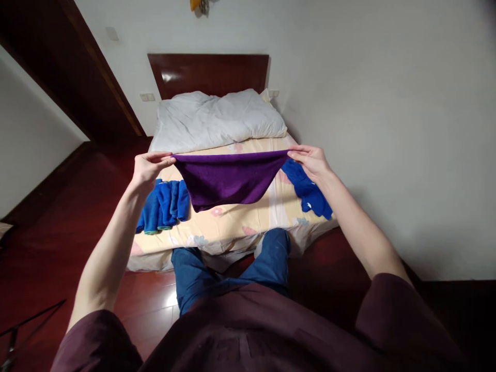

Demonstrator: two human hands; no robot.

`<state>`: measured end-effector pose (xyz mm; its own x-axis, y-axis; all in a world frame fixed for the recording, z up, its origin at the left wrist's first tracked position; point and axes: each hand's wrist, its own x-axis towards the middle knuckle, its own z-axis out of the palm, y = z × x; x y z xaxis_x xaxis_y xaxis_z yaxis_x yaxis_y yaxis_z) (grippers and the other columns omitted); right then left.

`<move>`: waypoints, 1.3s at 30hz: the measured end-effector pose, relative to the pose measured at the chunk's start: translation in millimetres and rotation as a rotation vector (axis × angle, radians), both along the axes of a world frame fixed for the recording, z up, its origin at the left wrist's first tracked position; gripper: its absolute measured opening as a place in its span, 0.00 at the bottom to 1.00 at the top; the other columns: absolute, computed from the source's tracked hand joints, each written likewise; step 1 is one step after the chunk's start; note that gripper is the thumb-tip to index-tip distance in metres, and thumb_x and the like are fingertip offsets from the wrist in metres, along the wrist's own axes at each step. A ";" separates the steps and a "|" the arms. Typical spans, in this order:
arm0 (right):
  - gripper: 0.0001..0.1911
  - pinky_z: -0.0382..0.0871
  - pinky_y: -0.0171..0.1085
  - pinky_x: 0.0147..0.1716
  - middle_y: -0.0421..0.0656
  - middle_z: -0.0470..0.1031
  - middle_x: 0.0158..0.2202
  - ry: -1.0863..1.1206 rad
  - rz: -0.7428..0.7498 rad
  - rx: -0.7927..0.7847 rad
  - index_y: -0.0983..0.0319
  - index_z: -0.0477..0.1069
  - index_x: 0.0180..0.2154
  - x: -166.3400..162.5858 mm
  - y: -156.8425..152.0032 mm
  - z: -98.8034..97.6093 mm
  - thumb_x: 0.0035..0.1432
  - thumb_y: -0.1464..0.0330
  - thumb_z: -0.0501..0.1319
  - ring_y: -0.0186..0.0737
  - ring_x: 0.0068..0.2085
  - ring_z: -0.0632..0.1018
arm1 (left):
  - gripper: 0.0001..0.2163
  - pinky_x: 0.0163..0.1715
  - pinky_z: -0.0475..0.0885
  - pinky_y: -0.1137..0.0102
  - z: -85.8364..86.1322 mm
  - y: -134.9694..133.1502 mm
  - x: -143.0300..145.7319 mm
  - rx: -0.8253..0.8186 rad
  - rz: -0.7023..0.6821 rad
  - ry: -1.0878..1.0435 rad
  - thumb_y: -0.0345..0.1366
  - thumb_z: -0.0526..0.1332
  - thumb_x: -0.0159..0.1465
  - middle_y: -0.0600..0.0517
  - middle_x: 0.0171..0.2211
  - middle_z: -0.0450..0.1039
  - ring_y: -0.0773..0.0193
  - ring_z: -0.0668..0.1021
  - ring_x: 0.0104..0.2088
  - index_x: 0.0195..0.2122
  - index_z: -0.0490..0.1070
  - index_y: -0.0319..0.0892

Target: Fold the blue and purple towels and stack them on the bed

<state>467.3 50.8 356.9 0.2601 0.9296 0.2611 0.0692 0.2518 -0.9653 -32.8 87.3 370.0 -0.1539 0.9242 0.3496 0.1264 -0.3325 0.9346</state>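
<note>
Purple cloth (pixel 228 178) stretched between left hand (pixel 149 166) | right hand (pixel 312 161); above bed (pixel 232 222)

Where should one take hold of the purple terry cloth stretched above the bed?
Grip the purple terry cloth at its two upper corners, coming from either side. The left hand and right hand pinch it there: its top edge runs straight between them and the rest hangs free.

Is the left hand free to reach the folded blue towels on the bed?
Likely not as is: the folded blue towels lie close below the left hand, nothing between, but it pinches a corner of the purple cloth.
</note>
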 end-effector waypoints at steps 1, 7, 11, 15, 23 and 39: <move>0.23 0.81 0.37 0.36 0.42 0.82 0.32 0.005 0.005 -0.026 0.62 0.80 0.37 2.2 -5.5 -1.5 0.38 0.64 0.82 0.38 0.33 0.83 | 0.24 0.41 0.81 0.57 -0.7 -4.0 -1.8 -0.030 -0.015 0.006 0.42 0.82 0.38 0.46 0.34 0.80 0.48 0.83 0.41 0.36 0.81 0.38; 0.21 0.78 0.33 0.28 0.41 0.81 0.29 0.035 0.022 -0.168 0.62 0.81 0.35 12.5 -7.4 -11.5 0.37 0.67 0.82 0.34 0.29 0.80 | 0.22 0.33 0.76 0.64 -10.4 -1.5 -6.7 -0.279 -0.063 0.057 0.40 0.80 0.39 0.47 0.32 0.79 0.54 0.82 0.36 0.36 0.81 0.40; 0.18 0.76 0.31 0.27 0.41 0.80 0.28 0.033 0.020 -0.254 0.63 0.80 0.35 8.8 21.1 -25.6 0.41 0.69 0.81 0.34 0.29 0.79 | 0.22 0.33 0.72 0.66 -27.3 29.5 -3.9 -0.376 -0.059 0.082 0.39 0.80 0.39 0.47 0.32 0.79 0.56 0.80 0.35 0.36 0.81 0.39; 0.15 0.72 0.29 0.25 0.40 0.78 0.26 0.019 0.014 -0.349 0.63 0.79 0.33 -1.7 71.8 -48.1 0.44 0.73 0.80 0.32 0.27 0.77 | 0.20 0.35 0.71 0.66 -43.6 70.0 10.4 -0.439 -0.021 0.126 0.36 0.79 0.41 0.48 0.31 0.79 0.58 0.79 0.35 0.35 0.80 0.39; 0.19 0.75 0.32 0.34 0.43 0.82 0.38 -0.094 -0.105 -0.104 0.62 0.78 0.41 -10.6 177.4 -65.6 0.48 0.65 0.78 0.36 0.37 0.80 | 0.19 0.43 0.75 0.64 -45.9 144.3 41.3 -0.216 0.052 0.043 0.30 0.76 0.49 0.47 0.33 0.79 0.58 0.80 0.38 0.42 0.77 0.35; 0.19 0.78 0.44 0.47 0.46 0.82 0.33 -0.153 -0.002 -0.383 0.62 0.76 0.34 -23.6 25.7 -296.2 0.44 0.59 0.76 0.42 0.37 0.82 | 0.31 0.45 0.78 0.60 -302.1 -0.1 15.4 -0.493 0.010 0.158 0.47 0.76 0.47 0.42 0.36 0.83 0.52 0.83 0.40 0.49 0.79 0.33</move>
